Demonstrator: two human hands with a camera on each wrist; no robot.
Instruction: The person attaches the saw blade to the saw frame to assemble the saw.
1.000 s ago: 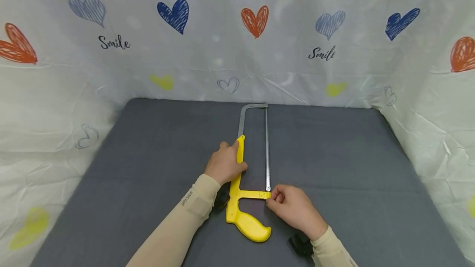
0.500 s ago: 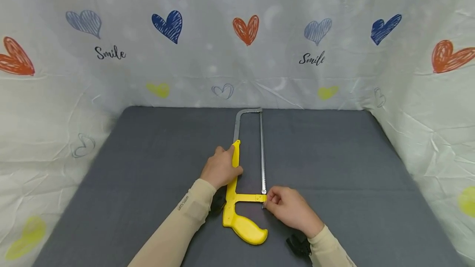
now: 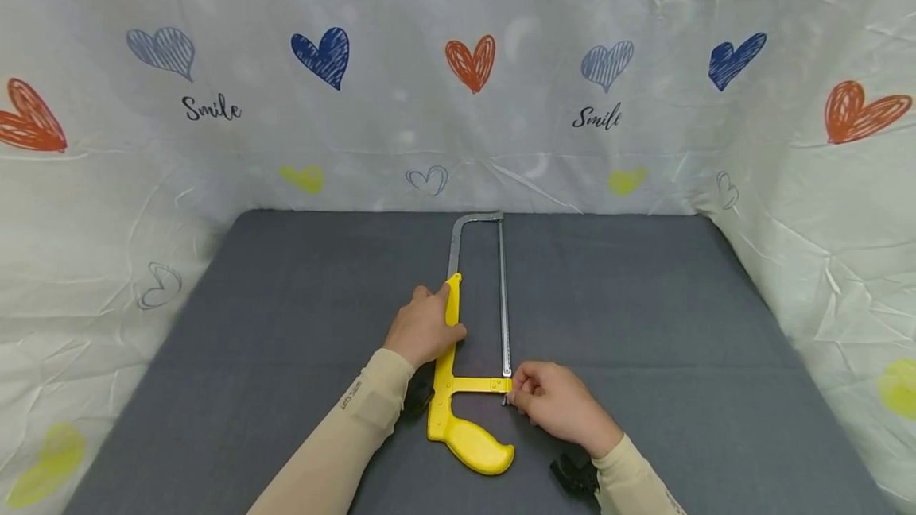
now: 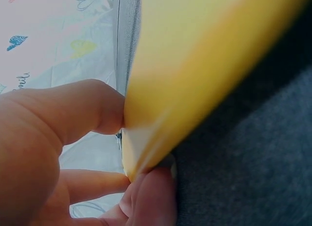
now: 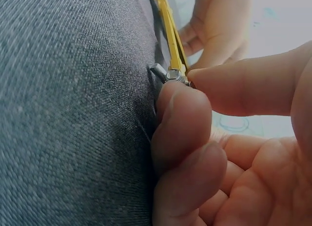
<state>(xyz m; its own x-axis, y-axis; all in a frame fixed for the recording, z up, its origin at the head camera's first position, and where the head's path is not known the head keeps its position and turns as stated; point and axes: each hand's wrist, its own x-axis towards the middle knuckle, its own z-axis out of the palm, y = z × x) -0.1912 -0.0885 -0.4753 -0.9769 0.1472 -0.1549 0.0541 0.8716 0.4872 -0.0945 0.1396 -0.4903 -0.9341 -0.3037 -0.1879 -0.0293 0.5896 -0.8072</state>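
Note:
A hacksaw (image 3: 478, 448) with a yellow handle and a bent metal front frame lies on the grey cloth, pointing away from me. Its thin blade (image 3: 504, 300) runs along the right side. My left hand (image 3: 424, 328) grips the yellow upper bar, thumb on the inner side; in the left wrist view its fingers pinch the yellow bar (image 4: 165, 79). At the end of the short yellow crosspiece, my right hand (image 3: 565, 404) pinches a small metal wing nut (image 5: 158, 71) between thumb and curled fingers. Those fingers partly hide the nut.
Grey cloth (image 3: 644, 300) covers the table. A white curtain (image 3: 401, 118) printed with hearts stands behind and on both sides, close to the saw's far end. A black wrist device (image 3: 572, 474) sits under the right wrist.
The head view has shifted, so the scene sits lower and slightly left. A wing of the nut now shows below the crosspiece beside my right fingertips. My left hand keeps its grip.

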